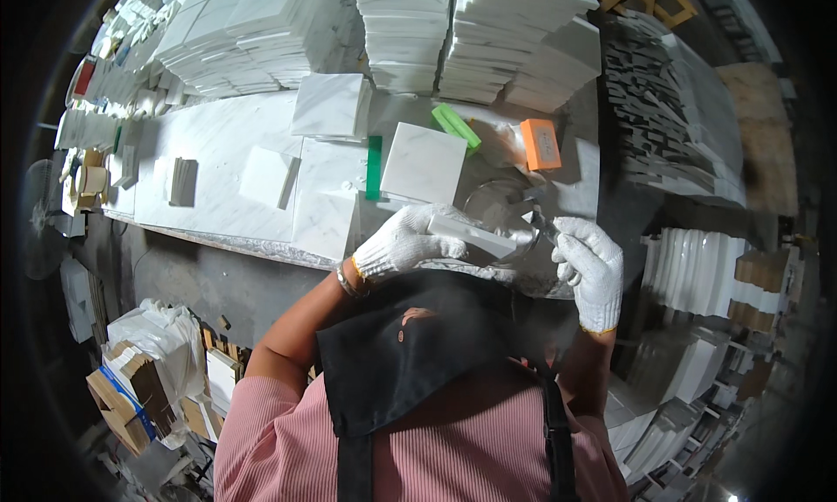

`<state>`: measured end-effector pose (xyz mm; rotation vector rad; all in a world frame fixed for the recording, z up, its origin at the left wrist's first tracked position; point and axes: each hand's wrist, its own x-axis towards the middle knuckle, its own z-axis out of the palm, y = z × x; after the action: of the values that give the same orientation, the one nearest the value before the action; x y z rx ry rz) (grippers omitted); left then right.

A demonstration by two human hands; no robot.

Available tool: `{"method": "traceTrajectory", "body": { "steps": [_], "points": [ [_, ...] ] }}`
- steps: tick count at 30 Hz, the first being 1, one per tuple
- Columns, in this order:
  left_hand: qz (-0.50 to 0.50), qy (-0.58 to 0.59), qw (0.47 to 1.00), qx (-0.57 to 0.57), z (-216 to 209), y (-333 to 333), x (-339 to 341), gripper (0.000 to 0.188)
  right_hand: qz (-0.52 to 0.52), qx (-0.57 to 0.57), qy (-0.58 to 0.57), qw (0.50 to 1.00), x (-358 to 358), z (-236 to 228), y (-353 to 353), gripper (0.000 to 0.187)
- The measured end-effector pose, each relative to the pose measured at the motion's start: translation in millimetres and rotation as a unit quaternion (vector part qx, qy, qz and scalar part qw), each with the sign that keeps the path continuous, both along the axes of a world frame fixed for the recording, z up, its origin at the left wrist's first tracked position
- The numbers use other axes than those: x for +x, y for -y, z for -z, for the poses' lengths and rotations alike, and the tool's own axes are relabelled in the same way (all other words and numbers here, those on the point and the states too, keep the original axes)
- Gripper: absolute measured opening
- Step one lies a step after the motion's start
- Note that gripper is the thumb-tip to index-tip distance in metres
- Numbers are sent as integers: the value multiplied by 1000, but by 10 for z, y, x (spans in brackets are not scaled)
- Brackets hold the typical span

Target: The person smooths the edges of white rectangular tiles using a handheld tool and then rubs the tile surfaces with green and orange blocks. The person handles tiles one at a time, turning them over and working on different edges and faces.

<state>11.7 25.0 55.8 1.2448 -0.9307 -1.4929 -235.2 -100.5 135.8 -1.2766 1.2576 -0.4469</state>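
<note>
White knit gloves cover both my hands. My left hand is closed on a narrow white marble tile, held edge-up over the table's near side. To the right of it, my right hand pinches a small dark tool with a flat metallic blade, seemingly a scraper; its handle is mostly hidden by the fingers. The blade is close to the tile's right end; whether they touch I cannot tell. Just beyond the hands lies a dim round shape, perhaps a dish. A square white marble tile stack sits beyond my left hand.
An orange box, a bright green block and a dark green strip lie on the table. Tall stacks of marble tiles line its far side. More tiles stand to the right. Wrapped packages are lower left.
</note>
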Motion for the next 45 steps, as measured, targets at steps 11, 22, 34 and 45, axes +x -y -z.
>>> {"method": "traceTrajectory", "body": {
  "steps": [11, 22, 34, 45],
  "points": [
    [44, -10, 998, -37, -60, 175, -35, 32, -133, -24, -23, 991, 176, -238, 45, 22],
    [43, 16, 998, -42, 6, 238, -59, 31, -136, -42, -32, 989, 227, -230, 3, 21],
    [34, -8, 998, -50, -19, 265, -69, 33, -142, -111, -38, 983, 211, -203, -95, 22],
    [34, -8, 998, -56, -16, 245, -39, 35, -148, -198, -41, 968, 224, -160, -158, 21]
  ]
}}
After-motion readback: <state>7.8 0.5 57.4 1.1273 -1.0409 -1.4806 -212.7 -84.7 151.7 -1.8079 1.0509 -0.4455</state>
